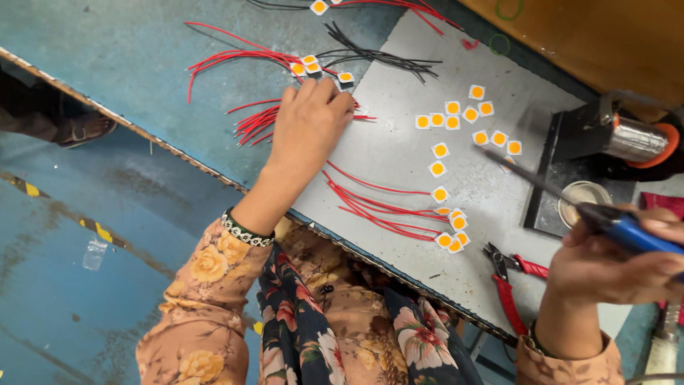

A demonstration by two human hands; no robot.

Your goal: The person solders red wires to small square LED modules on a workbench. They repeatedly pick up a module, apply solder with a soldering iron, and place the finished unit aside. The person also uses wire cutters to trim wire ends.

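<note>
My left hand (310, 121) reaches across the grey work mat (388, 146), its fingers resting on a bundle of red wires (253, 122) near small square white chips with orange centres (308, 65). Whether it pinches a wire is hidden under the fingers. My right hand (616, 267) grips a blue-handled soldering iron (627, 229), whose thin dark tip (491, 153) points toward loose chips (467, 114) on the mat. More chips with red wires attached (445, 228) lie at the mat's near edge.
Black wires (377, 57) lie at the far side. Red-handled cutters (507, 281) rest by my right wrist. A black stand with a metal coil (630, 139) and a small round tin (584, 194) sit at the right. The table edge drops to a blue floor at the left.
</note>
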